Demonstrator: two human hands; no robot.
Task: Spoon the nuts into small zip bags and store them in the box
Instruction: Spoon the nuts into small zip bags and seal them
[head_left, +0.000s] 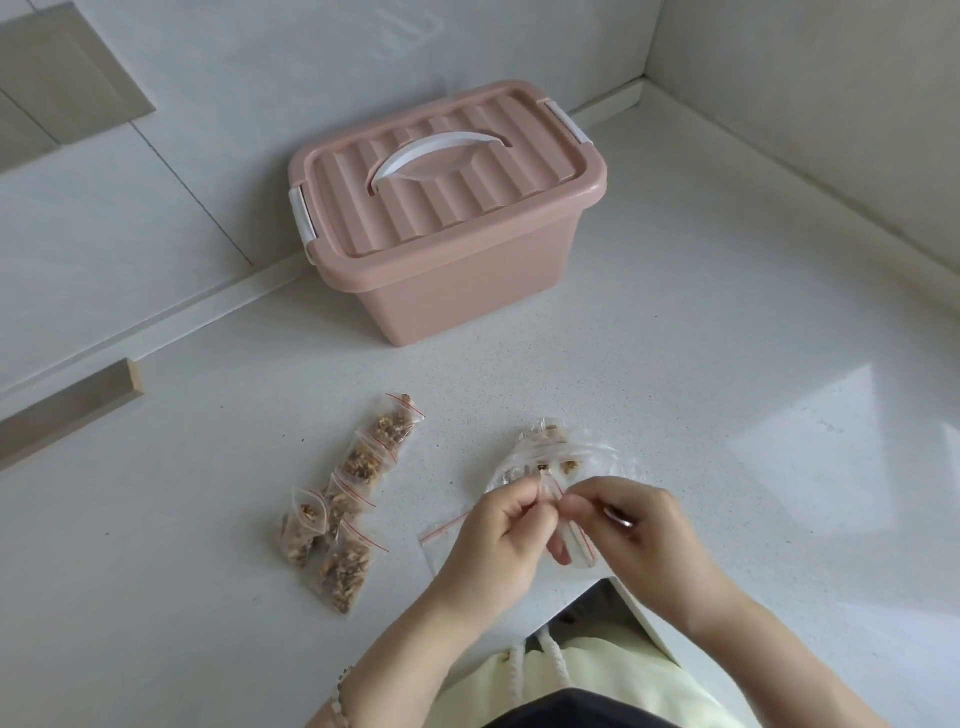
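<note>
Opening a zip bag (571, 544) at lower centre, by judgement: left hand (498, 540) and right hand (644, 525) pinch its mouth. Nuts (569, 465) lie just above; box (447, 208), upper centre, lidded. Next, spooning calls for a held-open mouth.

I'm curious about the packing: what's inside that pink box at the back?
Hidden: the pink box is opaque and its ribbed lid with white handle is on. Several nut-filled zip bags lie outside, on the counter.
</note>
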